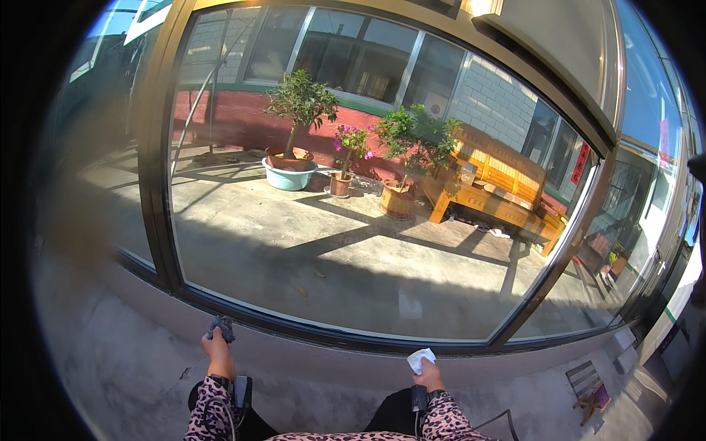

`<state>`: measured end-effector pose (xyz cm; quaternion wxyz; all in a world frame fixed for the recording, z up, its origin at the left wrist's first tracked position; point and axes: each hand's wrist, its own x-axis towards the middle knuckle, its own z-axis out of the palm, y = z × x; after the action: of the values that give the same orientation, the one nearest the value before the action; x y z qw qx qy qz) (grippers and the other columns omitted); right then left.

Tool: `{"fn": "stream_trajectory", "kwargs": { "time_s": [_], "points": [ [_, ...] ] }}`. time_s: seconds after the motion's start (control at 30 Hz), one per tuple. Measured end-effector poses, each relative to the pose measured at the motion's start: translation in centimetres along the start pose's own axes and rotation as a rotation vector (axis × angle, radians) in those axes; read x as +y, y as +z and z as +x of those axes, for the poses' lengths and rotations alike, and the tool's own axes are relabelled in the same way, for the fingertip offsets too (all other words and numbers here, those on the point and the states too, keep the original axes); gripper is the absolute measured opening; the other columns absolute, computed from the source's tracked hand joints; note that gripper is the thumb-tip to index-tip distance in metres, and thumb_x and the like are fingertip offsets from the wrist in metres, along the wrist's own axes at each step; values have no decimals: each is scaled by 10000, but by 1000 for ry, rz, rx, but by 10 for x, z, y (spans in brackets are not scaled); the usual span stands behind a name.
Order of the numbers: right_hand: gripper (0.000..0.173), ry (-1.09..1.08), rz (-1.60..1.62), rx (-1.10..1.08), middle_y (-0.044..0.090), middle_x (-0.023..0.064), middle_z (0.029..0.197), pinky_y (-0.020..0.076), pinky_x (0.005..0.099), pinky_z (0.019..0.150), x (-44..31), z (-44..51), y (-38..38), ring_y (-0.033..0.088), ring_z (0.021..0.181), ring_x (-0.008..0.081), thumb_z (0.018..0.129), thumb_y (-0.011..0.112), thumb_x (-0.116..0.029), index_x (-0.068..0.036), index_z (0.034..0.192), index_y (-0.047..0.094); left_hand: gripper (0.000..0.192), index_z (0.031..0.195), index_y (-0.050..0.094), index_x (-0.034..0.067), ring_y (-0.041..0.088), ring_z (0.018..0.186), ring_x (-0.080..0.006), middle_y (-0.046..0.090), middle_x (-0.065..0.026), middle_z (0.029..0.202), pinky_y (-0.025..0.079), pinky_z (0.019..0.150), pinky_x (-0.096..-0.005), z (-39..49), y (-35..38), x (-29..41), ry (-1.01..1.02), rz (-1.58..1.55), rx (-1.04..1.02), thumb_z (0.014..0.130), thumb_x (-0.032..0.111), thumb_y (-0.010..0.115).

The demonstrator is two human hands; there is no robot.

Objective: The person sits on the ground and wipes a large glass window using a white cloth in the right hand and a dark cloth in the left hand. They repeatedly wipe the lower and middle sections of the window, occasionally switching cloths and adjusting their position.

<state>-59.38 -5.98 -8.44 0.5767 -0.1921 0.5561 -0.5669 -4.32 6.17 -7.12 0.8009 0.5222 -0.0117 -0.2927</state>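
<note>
My left hand (217, 350) grips a dark grey crumpled cloth (222, 327) just in front of the lower left part of the window frame (331, 337). In my right hand (428, 375) is a folded white tissue or cloth (420, 359), held below the frame's bottom rail. Both hands appear apart from the glass. The large window pane (353, 275) stands before me, with a pale patch, perhaps a reflection of the white cloth, low on its right side. A low wall (309, 358) runs beneath the frame.
A small folding stool (593, 402) and a slatted grate (583, 379) are on the concrete at right. Pale blocks (625, 350) lie by the wall. Behind the glass stand potted plants (290, 157) and a wooden bench (496, 198). A blurred brown shape covers the left side.
</note>
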Motion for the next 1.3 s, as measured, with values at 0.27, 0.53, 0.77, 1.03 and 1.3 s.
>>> {"fn": "stream_trajectory", "kwargs": {
  "time_s": [0.27,0.53,0.77,1.03,1.3],
  "points": [
    [288,-303,-18,-46,669,47,915,508,359,606,-59,-46,0,657,791,195,933,495,-289,-90,1136,545,274,1078,458,47,519,723,-119,545,-51,924,438,550,-251,-18,53,34,104,-175,-47,884,216,550],
    [191,-1032,-332,-249,615,46,975,452,260,789,-164,-128,130,572,874,117,908,498,-52,-6,1091,529,324,1106,442,-24,541,856,-166,551,-102,1009,465,733,-283,42,37,5,263,2,201,873,169,558],
    [138,-1812,-652,-283,602,90,893,438,260,739,-280,-241,291,567,820,144,881,420,40,-13,987,490,275,1101,451,15,547,841,-159,543,-91,1010,467,652,-280,45,59,6,141,-322,112,881,161,529],
    [357,-2551,-679,75,624,110,1007,475,328,821,-392,-318,436,610,933,273,780,484,71,-91,1089,560,299,1135,415,28,547,788,-152,538,-85,1010,450,593,-269,50,57,21,16,-304,120,895,171,522],
    [210,-2397,-729,1014,588,81,941,484,409,754,-470,-335,479,571,896,296,812,555,-64,-136,1010,564,281,1061,471,36,499,628,-110,553,-51,882,379,464,-222,52,62,17,-45,-275,149,864,228,528]
  ]
}}
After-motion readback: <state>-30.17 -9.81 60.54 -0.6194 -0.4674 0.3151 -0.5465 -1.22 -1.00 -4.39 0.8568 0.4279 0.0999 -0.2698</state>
